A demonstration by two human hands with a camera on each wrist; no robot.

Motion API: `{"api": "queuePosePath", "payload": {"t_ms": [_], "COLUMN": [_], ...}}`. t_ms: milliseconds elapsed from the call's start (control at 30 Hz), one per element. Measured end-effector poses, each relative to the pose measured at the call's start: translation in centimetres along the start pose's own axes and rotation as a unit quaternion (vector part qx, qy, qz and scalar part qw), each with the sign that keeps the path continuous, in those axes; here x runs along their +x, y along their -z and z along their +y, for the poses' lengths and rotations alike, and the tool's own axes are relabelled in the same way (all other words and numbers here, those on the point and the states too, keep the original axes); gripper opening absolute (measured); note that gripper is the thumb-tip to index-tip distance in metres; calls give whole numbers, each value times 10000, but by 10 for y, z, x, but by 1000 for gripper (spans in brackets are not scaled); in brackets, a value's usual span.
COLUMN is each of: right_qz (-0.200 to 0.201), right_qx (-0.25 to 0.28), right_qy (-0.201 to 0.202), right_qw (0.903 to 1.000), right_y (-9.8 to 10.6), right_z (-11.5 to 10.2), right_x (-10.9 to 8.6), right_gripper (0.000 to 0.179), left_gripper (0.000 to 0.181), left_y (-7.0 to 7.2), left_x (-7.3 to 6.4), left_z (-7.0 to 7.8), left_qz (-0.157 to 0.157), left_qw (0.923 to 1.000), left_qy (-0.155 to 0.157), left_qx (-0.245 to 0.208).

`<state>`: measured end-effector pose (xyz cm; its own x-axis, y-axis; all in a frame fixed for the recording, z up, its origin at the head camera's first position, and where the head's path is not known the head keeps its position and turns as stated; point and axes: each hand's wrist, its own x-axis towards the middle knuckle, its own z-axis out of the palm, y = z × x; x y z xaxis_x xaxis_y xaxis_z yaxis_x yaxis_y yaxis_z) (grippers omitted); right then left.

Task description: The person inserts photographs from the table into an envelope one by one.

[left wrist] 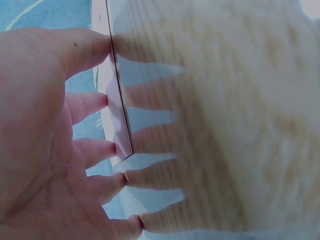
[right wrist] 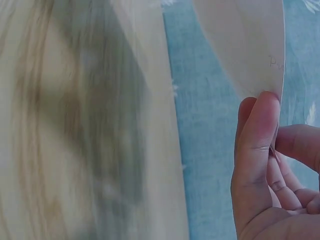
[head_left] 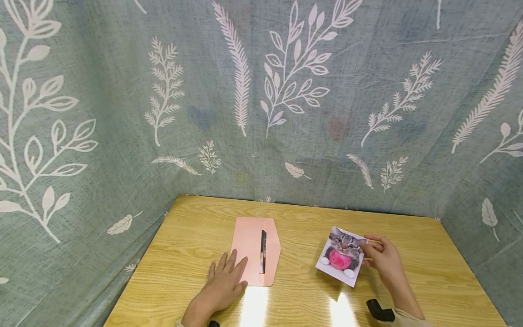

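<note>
A pink envelope lies on the table, its pointed flap to the right and a dark upright strip showing near the flap. My left hand rests with spread fingers over the envelope's lower left part. In the left wrist view, the thumb and two fingertips touch the envelope, while the other fingertips are on the glossy tabletop. My right hand pinches the right edge of a square card picturing a cat with a pink round thing. From the right wrist, the card's white back shows faint handwriting.
The wooden table has a shiny surface with two bright glare patches near the front. Grey-green curtain cloth with white leaf prints hangs behind it and on both sides. A black wrist strap piece sits at the right wrist.
</note>
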<state>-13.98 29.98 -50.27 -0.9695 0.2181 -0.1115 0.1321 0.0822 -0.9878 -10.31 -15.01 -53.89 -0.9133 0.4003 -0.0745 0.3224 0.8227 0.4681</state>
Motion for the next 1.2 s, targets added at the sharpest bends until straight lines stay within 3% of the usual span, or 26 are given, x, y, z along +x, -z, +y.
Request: {"api": "queuePosePath", "payload": {"t_ms": [767, 1200], "right_qz": [-257, -609], "right_qx": [97, 146], "right_qy": [236, 384], "right_qw": [9993, 9973], "right_y": [-67, -105], "right_z": [-12, -14], "right_x": [25, 37], "right_gripper": [38, 34], "left_gripper": [62, 62], "left_y": [0, 0], "left_x": [1, 1], "left_z": [-2, -2], "left_qz": [-103, -55], "left_qw": [9999, 10000], "left_qy": [16, 0], "left_qx": [-38, 1]}}
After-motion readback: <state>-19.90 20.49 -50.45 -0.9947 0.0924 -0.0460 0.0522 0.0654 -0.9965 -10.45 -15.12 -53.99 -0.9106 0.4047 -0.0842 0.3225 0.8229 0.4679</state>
